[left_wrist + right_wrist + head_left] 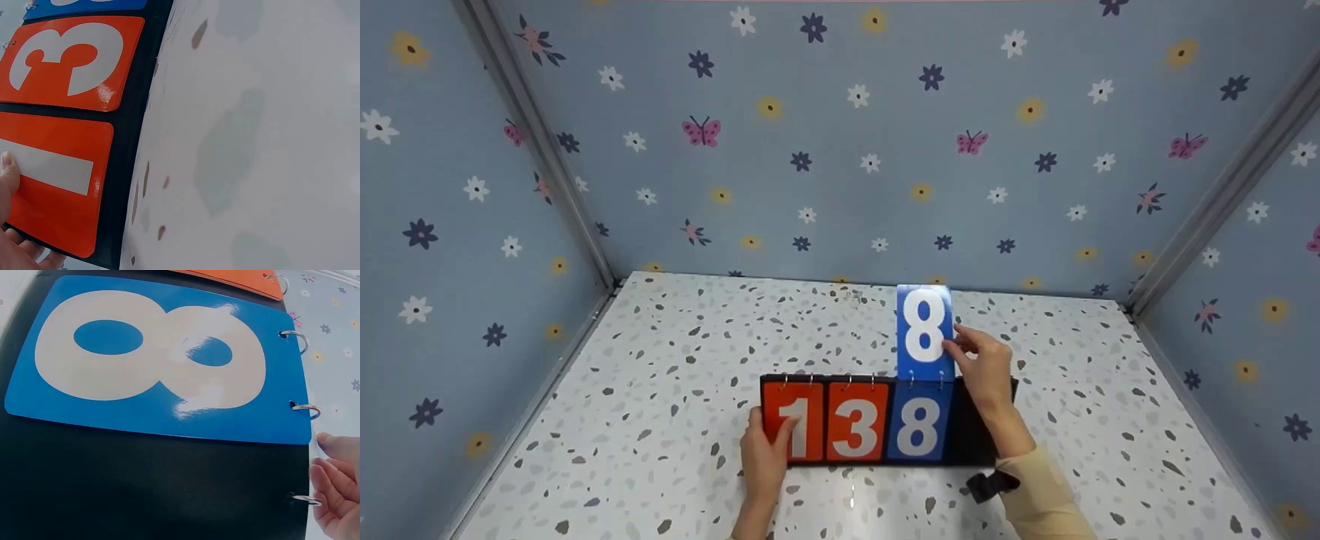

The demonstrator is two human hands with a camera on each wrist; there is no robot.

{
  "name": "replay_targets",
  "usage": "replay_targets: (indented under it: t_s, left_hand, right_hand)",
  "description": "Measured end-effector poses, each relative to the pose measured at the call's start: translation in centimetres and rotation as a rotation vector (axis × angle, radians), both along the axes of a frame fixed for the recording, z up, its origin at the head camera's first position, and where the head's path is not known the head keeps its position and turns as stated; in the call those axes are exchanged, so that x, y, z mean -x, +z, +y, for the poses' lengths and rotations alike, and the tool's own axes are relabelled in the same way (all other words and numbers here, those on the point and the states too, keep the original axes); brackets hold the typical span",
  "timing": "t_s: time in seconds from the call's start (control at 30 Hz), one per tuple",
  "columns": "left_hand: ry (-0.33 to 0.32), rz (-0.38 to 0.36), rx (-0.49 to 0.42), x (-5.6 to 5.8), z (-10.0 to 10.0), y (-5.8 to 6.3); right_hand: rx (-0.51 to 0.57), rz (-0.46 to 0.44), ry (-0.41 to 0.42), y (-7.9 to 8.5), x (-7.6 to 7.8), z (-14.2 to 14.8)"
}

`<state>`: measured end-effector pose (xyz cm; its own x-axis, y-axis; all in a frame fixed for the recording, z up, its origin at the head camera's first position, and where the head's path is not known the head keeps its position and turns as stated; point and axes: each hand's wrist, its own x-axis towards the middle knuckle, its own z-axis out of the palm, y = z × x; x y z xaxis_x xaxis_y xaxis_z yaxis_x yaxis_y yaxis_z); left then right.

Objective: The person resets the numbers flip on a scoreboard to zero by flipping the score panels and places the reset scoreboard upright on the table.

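Note:
A black flip scoreboard (971,435) bears a red 1 card (810,439), a red 3 card (856,427) and a blue 8 card (916,424), hung on metal rings. Above the top edge a second blue 8 card (924,330) stands raised on its rings. My right hand (988,371) pinches this raised card at its right side, thumb in front. My left hand (765,457) grips the scoreboard's left end. Its thumb (8,180) lies over the red 1 card, with fingers under the board's edge in the left wrist view.
The scoreboard's right end is bare black, with a ring (306,499) at its top edge. A white speckled table (675,360) lies beneath. Flower-patterned panels (840,150) stand behind and at both sides. A black strap (991,486) sits at the right wrist.

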<state>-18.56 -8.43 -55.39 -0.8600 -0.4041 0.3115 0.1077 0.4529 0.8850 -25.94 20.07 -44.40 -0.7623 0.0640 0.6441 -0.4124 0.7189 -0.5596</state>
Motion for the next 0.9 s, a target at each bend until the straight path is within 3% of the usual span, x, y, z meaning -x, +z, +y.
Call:
replay_targets:
  t_s: [0.3,0.6,0.7,0.73,0.9]
  left_hand:
    - [0.002,0.031,0.010,0.0,0.0,-0.2]
    - [0.010,0.045,0.020,0.0,0.1,-0.2]
    - [0.007,0.043,0.021,0.0,0.0,-0.2]
    - [0.004,0.040,0.020,0.0,0.0,-0.2]
    - [-0.006,0.037,0.014,0.1,0.0,-0.3]
  right_hand:
    - [0.055,0.146,0.021,-0.4,-1.4,0.5]
    - [0.275,0.144,0.027,-1.6,-4.8,0.2]
    - [0.338,0.138,0.039,-2.7,-5.8,-0.1]
    - [0.369,0.153,0.084,-4.4,-5.4,0.3]
    - [0.405,0.127,0.115,-6.9,-6.4,0.0]
